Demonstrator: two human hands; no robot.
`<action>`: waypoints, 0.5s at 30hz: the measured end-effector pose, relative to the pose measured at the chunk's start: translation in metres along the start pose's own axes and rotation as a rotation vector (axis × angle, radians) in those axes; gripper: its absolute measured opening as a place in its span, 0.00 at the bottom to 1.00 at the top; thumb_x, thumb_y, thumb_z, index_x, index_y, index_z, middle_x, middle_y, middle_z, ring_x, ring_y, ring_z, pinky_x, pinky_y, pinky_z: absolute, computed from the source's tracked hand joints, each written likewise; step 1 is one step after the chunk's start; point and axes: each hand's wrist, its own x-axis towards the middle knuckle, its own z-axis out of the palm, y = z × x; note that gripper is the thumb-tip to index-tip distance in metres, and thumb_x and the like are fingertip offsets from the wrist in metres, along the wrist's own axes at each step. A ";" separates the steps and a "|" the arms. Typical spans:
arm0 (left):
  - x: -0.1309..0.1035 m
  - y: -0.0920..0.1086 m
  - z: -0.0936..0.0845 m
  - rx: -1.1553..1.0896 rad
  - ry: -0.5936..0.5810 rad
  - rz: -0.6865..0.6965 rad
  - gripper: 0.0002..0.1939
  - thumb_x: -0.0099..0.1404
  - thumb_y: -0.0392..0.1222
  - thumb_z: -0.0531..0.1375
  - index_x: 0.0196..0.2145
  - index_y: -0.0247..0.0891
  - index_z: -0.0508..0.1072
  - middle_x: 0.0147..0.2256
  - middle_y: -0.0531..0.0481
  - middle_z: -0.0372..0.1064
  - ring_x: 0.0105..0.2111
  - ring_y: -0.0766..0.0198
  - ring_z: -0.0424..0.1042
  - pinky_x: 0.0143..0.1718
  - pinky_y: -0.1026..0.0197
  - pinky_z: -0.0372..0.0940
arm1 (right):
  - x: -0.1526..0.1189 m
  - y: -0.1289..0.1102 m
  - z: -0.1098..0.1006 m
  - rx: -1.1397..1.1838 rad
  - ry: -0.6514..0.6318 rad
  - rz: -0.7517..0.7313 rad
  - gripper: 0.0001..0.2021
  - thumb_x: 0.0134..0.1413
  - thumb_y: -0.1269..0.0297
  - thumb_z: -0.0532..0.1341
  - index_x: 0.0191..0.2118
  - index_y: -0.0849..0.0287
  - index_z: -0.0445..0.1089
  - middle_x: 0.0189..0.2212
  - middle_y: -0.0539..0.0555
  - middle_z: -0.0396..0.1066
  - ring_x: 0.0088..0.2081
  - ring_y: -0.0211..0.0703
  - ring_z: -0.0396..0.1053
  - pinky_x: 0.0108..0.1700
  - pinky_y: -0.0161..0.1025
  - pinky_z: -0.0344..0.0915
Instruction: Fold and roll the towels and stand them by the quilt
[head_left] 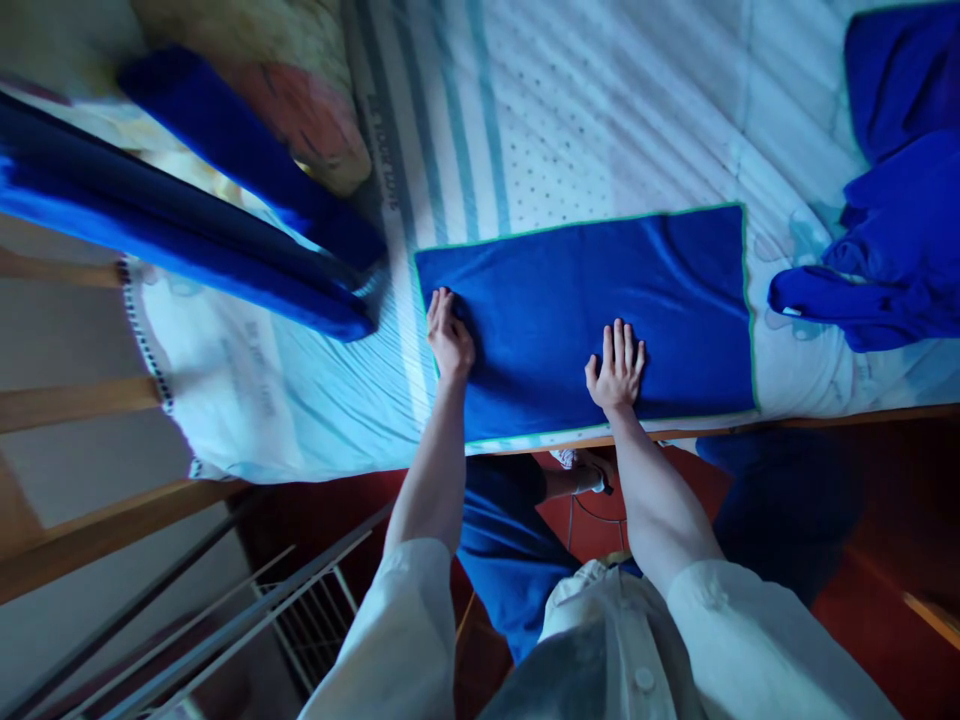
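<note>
A blue towel [555,310] with a thin green edging lies spread out on the bed, with faint creases toward its upper right. Near its left edge my left hand [450,338] rests on the fabric, fingers slightly bent and pointing away from me; its thumb is hard to make out. My right hand [617,370] presses palm down on the lower middle of the towel, with the fingers straight and the thumb apart. Neither hand is lifting any cloth.
Two long blue folded or rolled cloths [187,230] [255,150] lie left, by a patterned pillow [300,110]. Crumpled blue cloth [900,240] lies right. A striped, dotted sheet [555,130] covers the bed. Below left are wooden slats [82,402] and a metal rack [315,600].
</note>
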 end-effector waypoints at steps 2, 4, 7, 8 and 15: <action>0.000 0.009 0.004 0.047 -0.026 0.055 0.26 0.75 0.35 0.44 0.65 0.21 0.62 0.71 0.37 0.53 0.74 0.55 0.44 0.75 0.42 0.44 | 0.000 0.000 0.000 0.007 0.001 0.001 0.32 0.68 0.60 0.48 0.74 0.63 0.53 0.74 0.62 0.52 0.75 0.55 0.44 0.74 0.63 0.42; -0.003 0.023 0.012 0.085 -0.106 0.134 0.27 0.76 0.41 0.46 0.67 0.27 0.62 0.73 0.39 0.49 0.75 0.53 0.38 0.75 0.41 0.38 | 0.000 0.000 0.001 0.013 0.001 0.003 0.32 0.68 0.60 0.48 0.74 0.62 0.54 0.73 0.62 0.52 0.75 0.55 0.45 0.74 0.63 0.42; 0.007 0.035 0.016 0.116 -0.151 0.127 0.28 0.77 0.47 0.49 0.70 0.33 0.61 0.75 0.43 0.43 0.76 0.48 0.33 0.75 0.37 0.31 | 0.000 -0.001 0.000 0.014 0.001 0.007 0.31 0.68 0.60 0.48 0.73 0.62 0.55 0.73 0.62 0.53 0.75 0.54 0.46 0.74 0.62 0.42; 0.016 0.036 0.015 0.128 -0.129 0.086 0.29 0.77 0.46 0.49 0.70 0.32 0.59 0.75 0.42 0.41 0.76 0.47 0.32 0.75 0.36 0.30 | 0.000 -0.001 -0.001 0.010 0.000 0.008 0.31 0.68 0.59 0.48 0.73 0.62 0.56 0.73 0.62 0.53 0.75 0.54 0.46 0.74 0.62 0.42; 0.043 0.053 0.006 0.213 -0.040 -0.004 0.33 0.75 0.41 0.53 0.72 0.25 0.54 0.75 0.33 0.34 0.75 0.39 0.28 0.73 0.32 0.26 | -0.001 0.000 -0.001 -0.008 0.004 -0.005 0.31 0.69 0.60 0.48 0.74 0.63 0.54 0.74 0.62 0.51 0.76 0.52 0.45 0.74 0.58 0.43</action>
